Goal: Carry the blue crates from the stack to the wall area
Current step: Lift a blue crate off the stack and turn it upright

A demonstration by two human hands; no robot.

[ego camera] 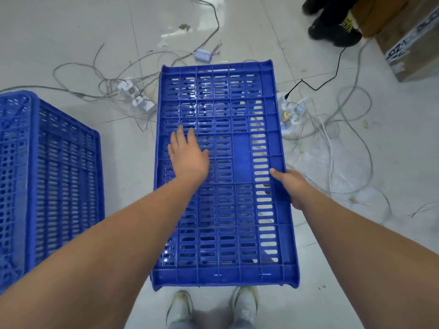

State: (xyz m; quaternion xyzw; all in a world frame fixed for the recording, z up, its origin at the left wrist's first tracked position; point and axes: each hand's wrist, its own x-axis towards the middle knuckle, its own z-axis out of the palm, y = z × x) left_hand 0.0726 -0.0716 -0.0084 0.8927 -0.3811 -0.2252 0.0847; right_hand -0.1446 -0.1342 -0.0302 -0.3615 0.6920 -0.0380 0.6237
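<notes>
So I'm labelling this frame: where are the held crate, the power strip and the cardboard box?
held crate (240,148), head view, solid base panel
power strip (136,96), head view, white body
cardboard box (413,51), head view, printed side

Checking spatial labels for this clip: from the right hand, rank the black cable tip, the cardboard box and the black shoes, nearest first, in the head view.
1. Black cable tip, up past the right hand.
2. Cardboard box, far right.
3. Black shoes, top; close to the box's rank.
</notes>
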